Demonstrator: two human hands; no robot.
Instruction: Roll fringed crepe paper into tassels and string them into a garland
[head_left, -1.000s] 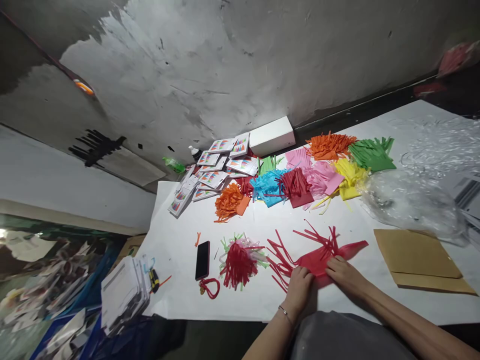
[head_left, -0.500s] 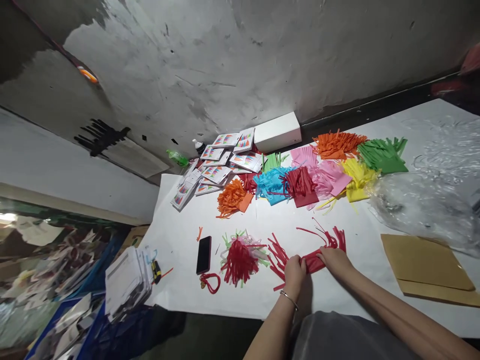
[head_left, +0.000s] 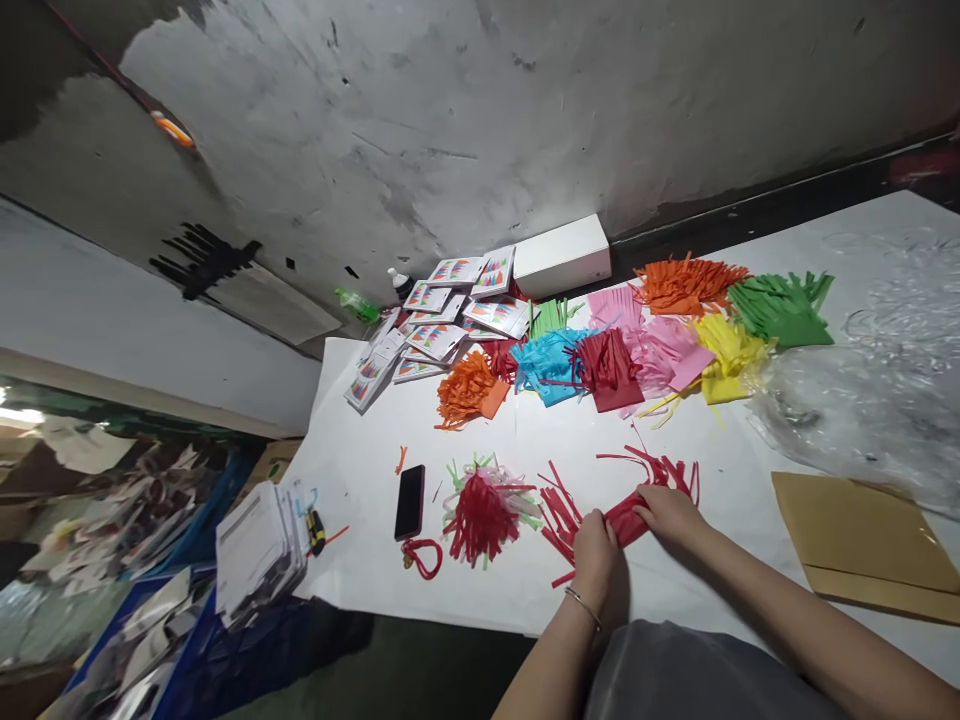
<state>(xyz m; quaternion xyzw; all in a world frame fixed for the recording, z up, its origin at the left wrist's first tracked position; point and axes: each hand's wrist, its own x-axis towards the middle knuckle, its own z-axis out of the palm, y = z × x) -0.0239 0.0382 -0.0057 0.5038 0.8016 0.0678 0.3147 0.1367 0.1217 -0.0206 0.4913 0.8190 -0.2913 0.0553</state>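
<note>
A red fringed paper tassel (head_left: 627, 518) lies slantwise low over the table, its strips spread out at both ends. My left hand (head_left: 596, 550), with a bangle at the wrist, is closed on the left part of its plain middle band. My right hand (head_left: 670, 513) pinches the right part of the same band. Just left of my hands rests a bunch of paper tassels (head_left: 484, 512), red on top with white, pink and light green strips beneath. Most of the fingertips are hidden from view.
Fringed paper in several colours, such as a blue bundle (head_left: 551, 365), lines the back. Printed packets (head_left: 436, 340) and a white box (head_left: 562, 255) stand by the wall. A phone (head_left: 409, 502) lies left, clear plastic bags (head_left: 832, 410) and brown cardboard (head_left: 862, 535) right.
The red band between my hands slants a little more, and its right-hand strips have shifted. Both hands keep hold of it. The view has moved slightly.
</note>
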